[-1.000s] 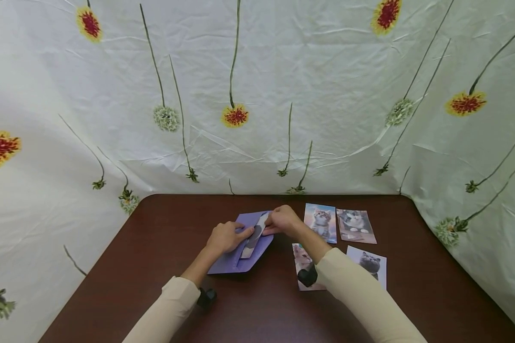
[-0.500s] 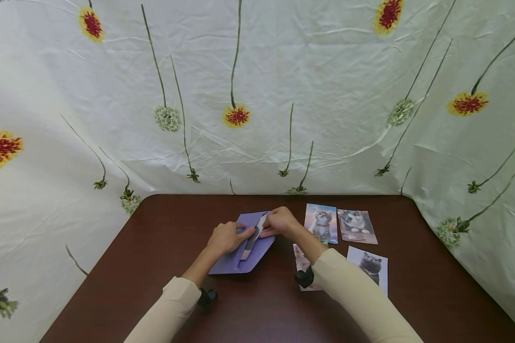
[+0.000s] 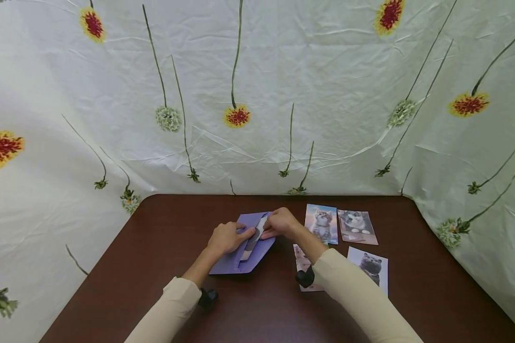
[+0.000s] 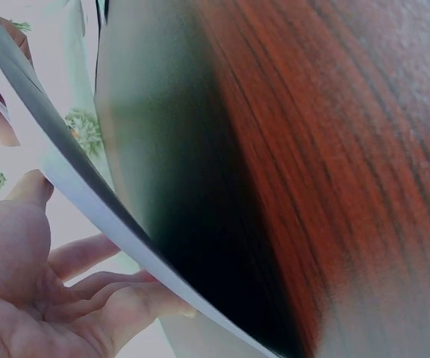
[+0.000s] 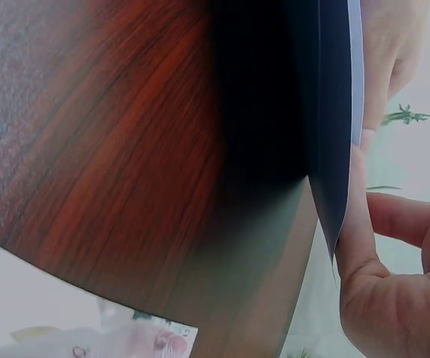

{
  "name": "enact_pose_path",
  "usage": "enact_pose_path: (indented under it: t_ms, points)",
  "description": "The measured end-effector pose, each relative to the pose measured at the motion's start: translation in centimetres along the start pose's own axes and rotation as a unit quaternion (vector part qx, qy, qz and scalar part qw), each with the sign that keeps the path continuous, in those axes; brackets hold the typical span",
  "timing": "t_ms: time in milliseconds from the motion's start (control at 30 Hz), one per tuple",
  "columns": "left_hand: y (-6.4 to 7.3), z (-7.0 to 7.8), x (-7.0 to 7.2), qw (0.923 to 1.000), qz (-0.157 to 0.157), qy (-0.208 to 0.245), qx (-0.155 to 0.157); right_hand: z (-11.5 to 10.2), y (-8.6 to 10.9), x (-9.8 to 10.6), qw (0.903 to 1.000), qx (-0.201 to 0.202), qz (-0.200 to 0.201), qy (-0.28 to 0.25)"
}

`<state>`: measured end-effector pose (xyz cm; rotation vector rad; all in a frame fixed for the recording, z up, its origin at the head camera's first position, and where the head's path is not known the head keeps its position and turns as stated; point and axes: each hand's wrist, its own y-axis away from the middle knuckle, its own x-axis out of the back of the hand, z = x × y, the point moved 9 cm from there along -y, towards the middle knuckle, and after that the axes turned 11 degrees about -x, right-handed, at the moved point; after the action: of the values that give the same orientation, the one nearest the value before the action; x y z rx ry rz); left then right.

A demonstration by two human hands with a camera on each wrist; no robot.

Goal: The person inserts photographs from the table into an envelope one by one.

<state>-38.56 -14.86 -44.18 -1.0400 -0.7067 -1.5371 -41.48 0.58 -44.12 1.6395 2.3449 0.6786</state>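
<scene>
A purple envelope lies at a slant near the table's middle, its flap side up. A photo card with a grey and white picture sits partly inside its opening. My left hand holds the envelope, thumb over the opening's edge beside the card. In the left wrist view the left hand has its fingers against the pale paper. My right hand pinches the card's upper right end. The right wrist view shows the right hand with its thumb at the purple paper's edge; its fingertips are partly hidden.
To the right lie a striped kitten photo, a grey and white cat photo, a grey cat photo and a pink-toned photo, partly under the right arm. A flowered cloth hangs behind the dark table.
The right hand has shifted slightly down and left at the card's end, and the card's visible strip has shifted a little in the opening. The left hand stays in place.
</scene>
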Motion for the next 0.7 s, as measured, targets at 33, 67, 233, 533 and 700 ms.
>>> enact_pose_path:
  t_ms: [33, 67, 233, 533, 700]
  points:
    - [0.0, 0.0, 0.0, 1.0, 0.0, 0.0, 0.001, 0.0, 0.0, -0.1, 1.0, -0.002, 0.0, 0.0]
    - [0.0, -0.1, 0.0, 1.0, 0.001, 0.001, 0.001, 0.1, -0.1, -0.2, 1.0, -0.003, 0.001, -0.001]
    - [0.0, -0.1, 0.0, 1.0, 0.003, 0.004, 0.003, 0.3, -0.5, -0.7, 0.9999, -0.01, 0.001, -0.009]
    - [-0.1, -0.1, 0.0, 0.9999, 0.013, 0.001, -0.004, 0.5, -1.0, -1.3, 0.9998, -0.015, 0.006, -0.011]
    - [-0.1, -0.1, 0.2, 0.9999, 0.013, 0.001, -0.005, 0.5, -1.1, -1.3, 0.9997, -0.013, 0.015, -0.013]
